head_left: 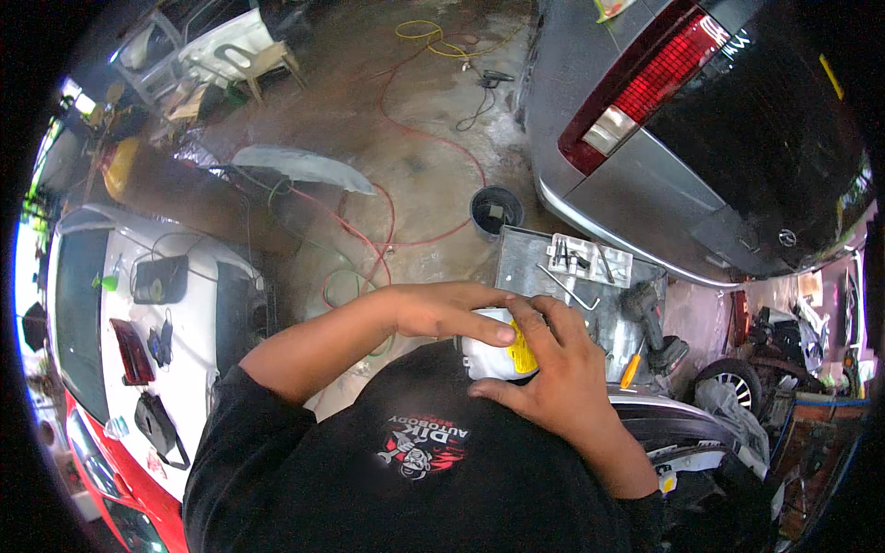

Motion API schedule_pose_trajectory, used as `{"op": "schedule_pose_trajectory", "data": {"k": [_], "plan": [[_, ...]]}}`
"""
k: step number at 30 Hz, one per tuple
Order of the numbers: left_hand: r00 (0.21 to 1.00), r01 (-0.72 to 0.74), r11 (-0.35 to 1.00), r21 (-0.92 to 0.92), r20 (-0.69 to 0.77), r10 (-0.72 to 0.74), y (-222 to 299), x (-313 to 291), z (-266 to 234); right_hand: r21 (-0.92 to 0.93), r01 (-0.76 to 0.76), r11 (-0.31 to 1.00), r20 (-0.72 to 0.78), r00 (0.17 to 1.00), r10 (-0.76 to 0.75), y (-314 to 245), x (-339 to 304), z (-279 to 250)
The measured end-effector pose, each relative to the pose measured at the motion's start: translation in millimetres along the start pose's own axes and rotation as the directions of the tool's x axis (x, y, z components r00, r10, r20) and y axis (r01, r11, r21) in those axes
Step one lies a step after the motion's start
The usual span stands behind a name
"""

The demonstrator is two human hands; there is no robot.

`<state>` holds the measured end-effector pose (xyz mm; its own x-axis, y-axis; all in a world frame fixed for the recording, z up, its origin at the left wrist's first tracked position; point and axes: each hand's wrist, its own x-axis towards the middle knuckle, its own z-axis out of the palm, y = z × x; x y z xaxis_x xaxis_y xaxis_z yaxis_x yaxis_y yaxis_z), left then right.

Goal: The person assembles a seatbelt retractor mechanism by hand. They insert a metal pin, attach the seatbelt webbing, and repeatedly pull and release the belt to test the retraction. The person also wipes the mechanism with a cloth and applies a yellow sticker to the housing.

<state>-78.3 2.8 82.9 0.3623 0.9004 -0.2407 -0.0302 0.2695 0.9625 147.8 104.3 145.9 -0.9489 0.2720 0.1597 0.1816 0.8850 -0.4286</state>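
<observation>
Close to my chest, a white container with a yellow label is between my two hands. My right hand wraps around its right side, thumb at the near edge and fingers over the far side. My left hand reaches across from the left, its fingers closed over the far top of the container. Which part those fingertips grip is partly hidden. Just beyond is a grey metal work surface, bearing a white case of small tools, an L-shaped wrench, a cordless drill and an orange-handled tool.
A dark bucket stands beyond the work surface. Red hose trails over the wet floor. A silver car fills the far right. At left, a white car panel carries a loose tail light. A wheel lies right.
</observation>
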Motion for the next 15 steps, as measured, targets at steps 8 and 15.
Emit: {"op": "schedule_pose_trajectory", "data": {"k": [8, 15], "plan": [[0.995, -0.027, 1.0, -0.014, -0.097, 0.026, -10, -5, 1, 0.332, -0.14, 0.933, 0.089, 0.989, 0.116, 27, -7, 18], [0.988, -0.037, 0.982, -0.185, -0.157, 0.008, -19, -17, 12, 0.559, -0.44, 0.703, 0.55, 0.831, 0.083, 63, 9, 15]]}}
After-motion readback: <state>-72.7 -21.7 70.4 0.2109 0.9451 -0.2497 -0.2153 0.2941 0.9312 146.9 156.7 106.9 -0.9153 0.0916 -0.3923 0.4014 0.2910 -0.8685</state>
